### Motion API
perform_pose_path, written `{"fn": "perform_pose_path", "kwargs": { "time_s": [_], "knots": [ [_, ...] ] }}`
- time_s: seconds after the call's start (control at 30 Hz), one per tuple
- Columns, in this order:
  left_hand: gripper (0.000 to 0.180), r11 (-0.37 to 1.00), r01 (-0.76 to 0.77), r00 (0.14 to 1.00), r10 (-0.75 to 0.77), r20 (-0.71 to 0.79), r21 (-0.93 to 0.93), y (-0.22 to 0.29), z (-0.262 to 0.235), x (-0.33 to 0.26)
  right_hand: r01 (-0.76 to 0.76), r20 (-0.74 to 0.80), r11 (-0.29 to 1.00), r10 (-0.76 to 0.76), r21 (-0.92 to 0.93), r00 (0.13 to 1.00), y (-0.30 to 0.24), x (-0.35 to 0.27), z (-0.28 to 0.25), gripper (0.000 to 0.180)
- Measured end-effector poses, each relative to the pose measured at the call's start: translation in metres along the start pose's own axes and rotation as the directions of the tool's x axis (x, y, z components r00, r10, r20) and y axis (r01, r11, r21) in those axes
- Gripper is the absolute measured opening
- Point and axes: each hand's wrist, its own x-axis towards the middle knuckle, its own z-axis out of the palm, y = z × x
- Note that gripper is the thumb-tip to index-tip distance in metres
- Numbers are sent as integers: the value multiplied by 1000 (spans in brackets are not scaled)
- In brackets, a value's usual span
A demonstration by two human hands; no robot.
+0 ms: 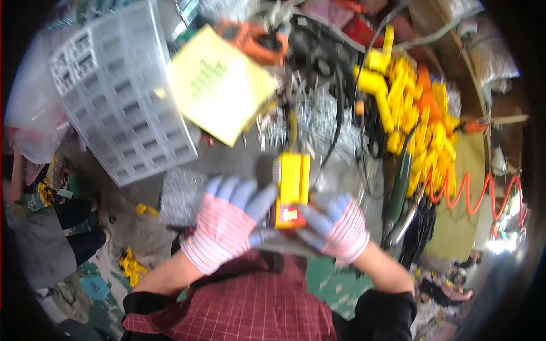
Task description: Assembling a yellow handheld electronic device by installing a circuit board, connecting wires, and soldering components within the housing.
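Note:
A yellow box-shaped device (294, 179) with a lit red digital display at its near end stands upright in front of my body. My left hand (224, 219), in a striped glove with blue fingers, closes on the device's left side. From the right, my right hand (340, 224), gloved alike, pinches its lower right edge beside the display. Motion blur softens the fingertips, and the underside of the device is hidden. Just beyond it, a heap of thin metal pins or screws (324, 113) lies on the bench.
A grey slotted plastic tray (128, 108) and a yellow paper sheet (219, 85) lie left. Many yellow plastic parts (432, 136) are piled right, near a dark green-handled tool (399, 184) and a coiled red hose (472, 196). Clear bubble wrap (181, 196) sits beside my left hand.

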Motion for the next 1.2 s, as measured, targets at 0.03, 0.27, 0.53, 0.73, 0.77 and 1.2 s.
{"fn": "perform_pose_path", "kwargs": {
  "time_s": [0.03,0.27,0.53,0.73,0.77,1.2],
  "knots": [
    [71,1000,10,1000,-10,25,2,1,0,-1,15,-28,1000,-14,25,1000,2,-2,3,44],
    [67,998,5,1000,-6,-15,-58,-5,-6,4,79,-35,995,-77,59,996,10,10,0,43],
    [62,994,41,998,-37,42,-99,-6,-12,10,79,-37,992,-76,97,996,15,12,-1,45],
    [61,993,37,999,-34,35,-116,-3,-9,7,56,-5,989,-56,136,998,12,9,-1,46],
    [61,991,38,999,-34,32,-128,-4,-7,6,43,4,990,-44,135,999,12,8,0,46],
    [72,996,30,998,-34,-46,-81,-11,8,4,-24,49,999,23,23,999,0,11,-4,50]
  ]
}}
